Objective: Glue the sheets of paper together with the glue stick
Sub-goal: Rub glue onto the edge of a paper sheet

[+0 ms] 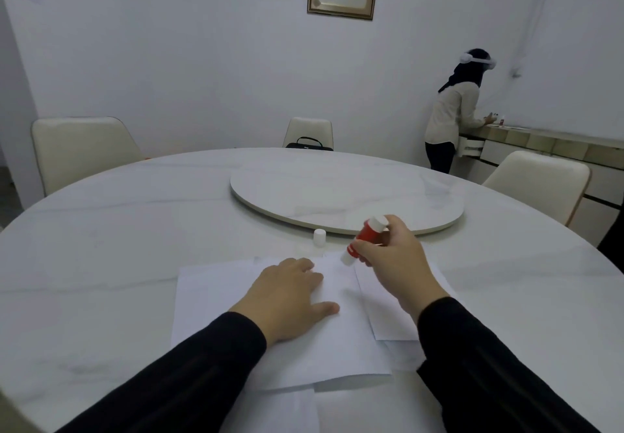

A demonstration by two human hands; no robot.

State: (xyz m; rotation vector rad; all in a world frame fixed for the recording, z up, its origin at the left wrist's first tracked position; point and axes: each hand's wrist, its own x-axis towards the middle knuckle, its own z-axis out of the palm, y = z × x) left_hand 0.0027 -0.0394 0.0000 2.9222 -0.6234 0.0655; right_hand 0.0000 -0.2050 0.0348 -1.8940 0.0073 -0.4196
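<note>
Currently, head view: left hand (290, 292) flat, fingers straight, pressing top paper sheet (337, 348) on round table (118, 247). Right hand (393, 257) grips red glue stick (364, 240), tilted, lower tip at sheet's far edge. White cap (319, 237) upright beyond sheets, near turntable (337, 189).

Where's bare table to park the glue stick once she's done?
Bare marble left of the sheets, and right of them toward the table edge. Also between cap and turntable. Crowded: centre front, where the left hand presses paper and the right hand holds the glue stick.
</note>
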